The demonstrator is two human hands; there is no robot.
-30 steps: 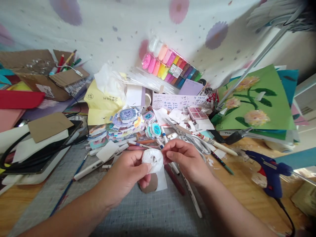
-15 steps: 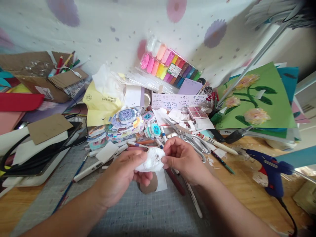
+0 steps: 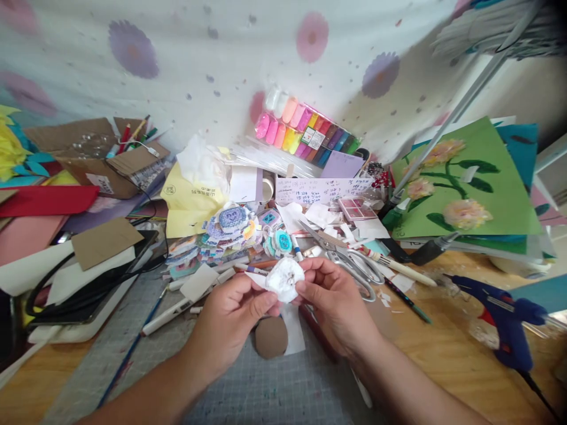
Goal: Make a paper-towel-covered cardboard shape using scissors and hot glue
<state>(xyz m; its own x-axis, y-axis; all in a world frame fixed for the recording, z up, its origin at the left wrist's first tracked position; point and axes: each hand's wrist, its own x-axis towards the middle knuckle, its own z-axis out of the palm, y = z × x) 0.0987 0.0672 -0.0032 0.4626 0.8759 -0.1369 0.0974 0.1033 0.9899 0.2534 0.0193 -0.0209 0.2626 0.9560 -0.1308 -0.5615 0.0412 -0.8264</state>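
Between both hands is a small white round piece (image 3: 283,277) with a crinkled, puffy surface and a few dark marks near its middle; its material is unclear. My left hand (image 3: 239,313) pinches its lower left edge, thumb in front. A pale pointed flap (image 3: 257,280) sticks out on that side. My right hand (image 3: 332,298) grips the right edge between thumb and fingers. Just below, a brown cardboard disc (image 3: 271,337) lies on white paper (image 3: 295,330) over the grey cutting mat (image 3: 239,389).
Scissors (image 3: 341,251) lie behind my right hand. A blue glue gun (image 3: 500,319) rests at the right. Layered paper flowers (image 3: 233,221), pens and scraps crowd the middle. Behind them leans a pack of coloured clay (image 3: 310,130). A paintbrush (image 3: 133,348) lies at the left.
The white piece now faces me more fully, and my left fingers have shifted from behind it to its lower left edge. The camera view has moved slightly.
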